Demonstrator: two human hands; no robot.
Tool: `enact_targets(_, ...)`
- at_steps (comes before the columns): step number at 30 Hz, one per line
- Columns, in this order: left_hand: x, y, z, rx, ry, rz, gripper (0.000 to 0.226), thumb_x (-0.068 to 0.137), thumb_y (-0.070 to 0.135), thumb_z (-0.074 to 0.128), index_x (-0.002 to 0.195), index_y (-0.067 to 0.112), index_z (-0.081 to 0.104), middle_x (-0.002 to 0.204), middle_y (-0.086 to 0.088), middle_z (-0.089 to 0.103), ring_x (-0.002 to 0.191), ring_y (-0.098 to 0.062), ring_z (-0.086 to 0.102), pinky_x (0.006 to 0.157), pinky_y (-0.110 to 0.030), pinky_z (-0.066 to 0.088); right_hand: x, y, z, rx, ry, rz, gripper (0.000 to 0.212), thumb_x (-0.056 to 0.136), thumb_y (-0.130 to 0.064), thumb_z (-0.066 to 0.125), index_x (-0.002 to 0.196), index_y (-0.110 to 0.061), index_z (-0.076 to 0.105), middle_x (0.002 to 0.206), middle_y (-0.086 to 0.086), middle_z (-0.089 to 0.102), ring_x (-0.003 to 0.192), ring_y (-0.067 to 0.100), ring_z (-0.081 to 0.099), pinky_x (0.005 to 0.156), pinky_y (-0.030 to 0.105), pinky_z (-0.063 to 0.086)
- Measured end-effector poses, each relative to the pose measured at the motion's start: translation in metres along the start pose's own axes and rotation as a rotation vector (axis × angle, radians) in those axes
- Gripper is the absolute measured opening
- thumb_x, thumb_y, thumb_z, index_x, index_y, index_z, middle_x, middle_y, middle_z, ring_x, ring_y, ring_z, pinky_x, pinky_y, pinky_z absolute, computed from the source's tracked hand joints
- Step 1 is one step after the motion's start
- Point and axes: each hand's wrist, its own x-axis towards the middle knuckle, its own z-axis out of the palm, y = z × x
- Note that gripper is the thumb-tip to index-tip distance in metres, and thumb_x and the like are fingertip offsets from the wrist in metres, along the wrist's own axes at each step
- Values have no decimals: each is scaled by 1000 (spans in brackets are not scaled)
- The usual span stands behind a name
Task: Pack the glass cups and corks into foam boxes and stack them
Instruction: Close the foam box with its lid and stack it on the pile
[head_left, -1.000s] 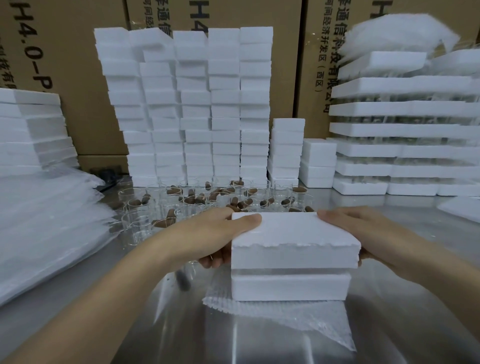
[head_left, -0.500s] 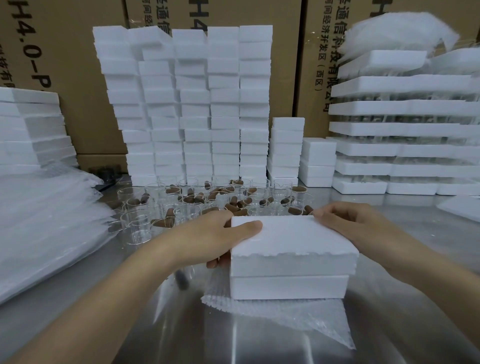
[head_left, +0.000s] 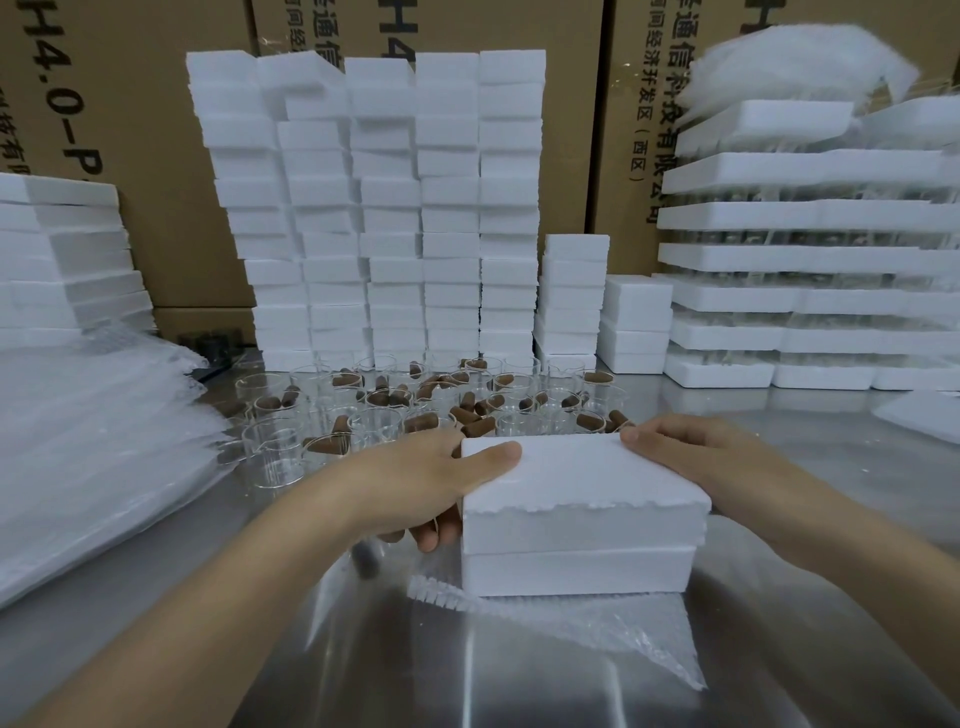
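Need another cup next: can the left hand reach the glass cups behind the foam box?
Probably yes: the glass cups stand uncovered just beyond the left hand, nothing between, though it now grips the foam box and must release it.

The foam box is coloured white; behind it, brown corks, clear glass cups and black-printed tan cartons are seen.

A packing workshop: stacked foam boxes and printed cardboard cartons line the steel counter's far edge.
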Motion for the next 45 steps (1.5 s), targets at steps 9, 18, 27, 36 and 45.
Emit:
enact_targets(9,-6,4,-1,-75,-50,-42,77,97,80,41,125,12,62,62,-1,70,50,-15,61,46,-19,38,-5,-5,-4,-31,-60,15,41,95,-61,65,101,-24,80,72,6,64,62,19,54,48,24,43)
enact_targets(18,-7,5,-1,-74,-34,-59,69,98,80,40,115,18,64,68,-8,75,51,-19,65,50,-23,44,-6,-7,-9,-97,-95,-5,41,93,-70,61,101,-34,79,72,7,71,60,25,58,53,27,49)
enact_targets(27,-10,6,2,49,9,-111,98,79,102,32,111,22,78,84,-1,82,64,-29,75,77,-49,68,-6,-6,-11,-60,-139,-20,36,98,-62,60,99,-31,79,75,7,72,61,24,61,54,29,53)
enact_targets(36,-15,10,2,-215,2,-44,75,74,98,57,112,34,69,98,14,82,76,-21,81,77,-46,67,-6,-4,-26,-49,-232,23,41,98,-60,57,106,-26,78,88,8,75,70,20,70,63,33,60)
enact_targets(45,-7,14,12,-612,126,39,34,93,65,67,118,43,64,123,-3,68,94,-22,68,74,-34,61,-6,-9,-42,-31,-237,-42,51,91,-68,71,99,-19,77,93,10,75,75,20,66,58,27,54)
